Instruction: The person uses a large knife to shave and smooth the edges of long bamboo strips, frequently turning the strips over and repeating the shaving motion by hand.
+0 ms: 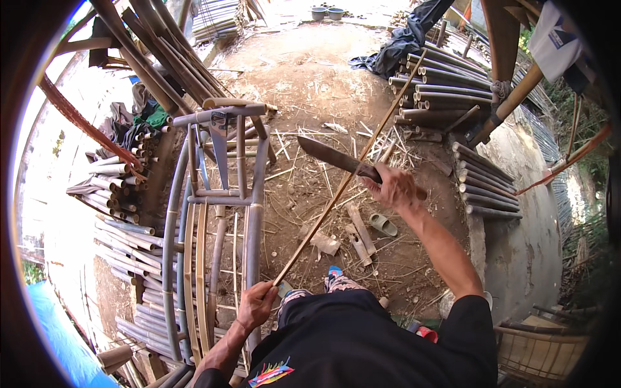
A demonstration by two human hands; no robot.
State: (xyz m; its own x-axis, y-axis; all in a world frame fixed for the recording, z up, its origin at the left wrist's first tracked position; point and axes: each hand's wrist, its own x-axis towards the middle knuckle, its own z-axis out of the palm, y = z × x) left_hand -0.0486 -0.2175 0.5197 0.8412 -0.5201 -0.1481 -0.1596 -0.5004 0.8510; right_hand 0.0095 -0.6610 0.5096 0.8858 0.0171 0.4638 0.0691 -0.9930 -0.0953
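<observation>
My left hand (256, 305), low and left of my body, is closed round the near end of a long thin bamboo strip (321, 217). The strip slants up and away to the right, its far end over the stacked poles. My right hand (393, 188) grips the handle of a machete (326, 154). Its broad dark blade points left, and the strip crosses it close to the handle. Whether the edge bites into the strip or only touches it, I cannot tell.
A bamboo rack (256, 220) with a handsaw (218, 149) stands at my left. Bamboo poles lie stacked on the left (139, 258) and right (446, 81). Split bamboo pieces (360, 229) and a green sandal (383, 224) lie on the dirt floor among shavings.
</observation>
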